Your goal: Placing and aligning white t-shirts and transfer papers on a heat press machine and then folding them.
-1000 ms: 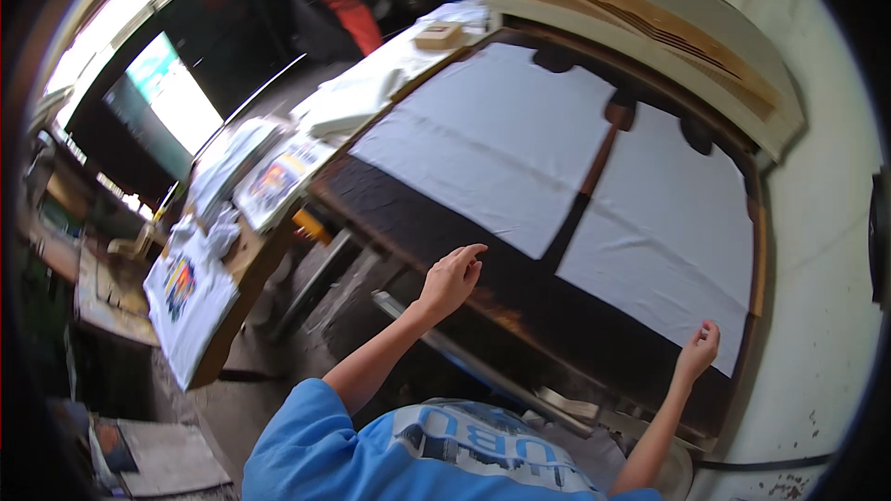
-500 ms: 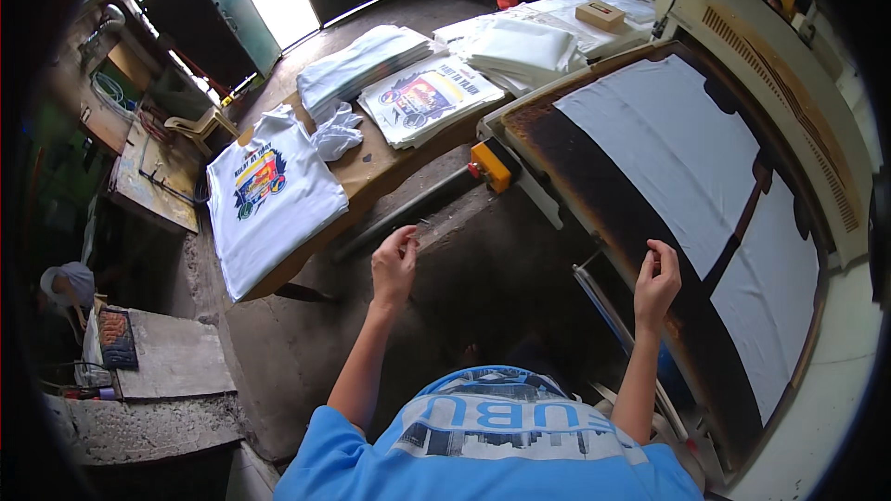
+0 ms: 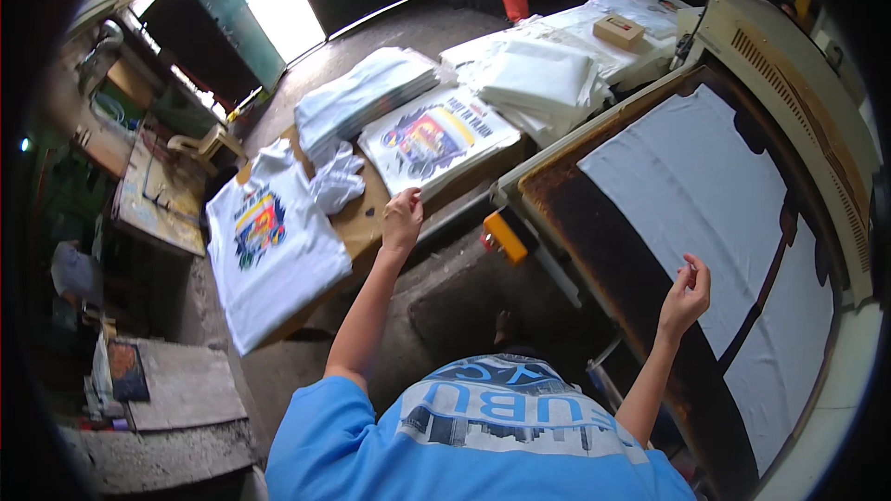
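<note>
My left hand [image 3: 403,221] is raised beside the near edge of a stack of flat white pieces with a colourful vehicle print [image 3: 436,139]. Its fingers are loosely bent and nothing shows in them; I cannot tell whether it touches the stack. To the right, my right hand [image 3: 685,299] hovers by the large dark bed of a flat press [image 3: 594,223], fingers curled but apart, holding nothing visible. White fabric [image 3: 691,162] lies on that bed, with a second white piece [image 3: 789,362] across a narrow dark gap. A printed white T-shirt [image 3: 269,250] lies flat on the table's left end.
Folded white cloth [image 3: 357,83] and a crumpled white piece [image 3: 337,178] sit on the brown table [image 3: 360,225]. Farther back are white stacks [image 3: 543,74] and a small cardboard box [image 3: 618,32]. A yellow control box [image 3: 506,236] juts from the press's near-left corner.
My left hand has come closer to the printed stack. My right hand has shifted rightward, nearer the white fabric. The whole view has swung slightly.
</note>
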Motion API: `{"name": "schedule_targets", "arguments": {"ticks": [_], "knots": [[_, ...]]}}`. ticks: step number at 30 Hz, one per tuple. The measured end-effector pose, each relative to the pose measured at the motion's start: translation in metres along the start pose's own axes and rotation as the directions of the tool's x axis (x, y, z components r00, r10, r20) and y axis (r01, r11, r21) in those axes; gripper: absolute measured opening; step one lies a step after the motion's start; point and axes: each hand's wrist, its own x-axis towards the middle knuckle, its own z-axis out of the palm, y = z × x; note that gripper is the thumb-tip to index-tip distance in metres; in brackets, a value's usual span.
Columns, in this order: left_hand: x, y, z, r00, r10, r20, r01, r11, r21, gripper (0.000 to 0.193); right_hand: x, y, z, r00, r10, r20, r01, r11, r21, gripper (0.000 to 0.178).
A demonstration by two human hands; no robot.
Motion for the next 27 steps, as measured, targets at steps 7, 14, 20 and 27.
{"name": "schedule_targets", "arguments": {"ticks": [7, 14, 20, 27], "knots": [[0.079, -0.059, 0.078, 0.984, -0.035, 0.173, -0.014, 0.961, 0.275, 0.030, 0.040, 0.006, 0.025, 1.000, 0.024, -0.001, -0.024, 0.998, -0.050, 0.017], [0.116, -0.127, 0.123, 0.902, -0.094, 0.422, -0.101, 0.904, 0.416, 0.017, 0.038, -0.025, 0.033, 0.998, 0.042, -0.042, -0.050, 0.975, -0.217, 0.014], [0.129, -0.142, 0.127, 0.849, -0.052, 0.525, -0.150, 0.930, 0.335, 0.017, 0.005, -0.045, 0.052, 0.977, 0.201, -0.073, -0.213, 0.943, -0.256, 0.013], [0.170, -0.127, 0.080, 0.852, 0.059, 0.520, -0.107, 0.992, 0.062, 0.008, -0.010, -0.114, 0.138, 0.974, 0.192, 0.124, -0.190, 0.981, -0.028, 0.012]]}}
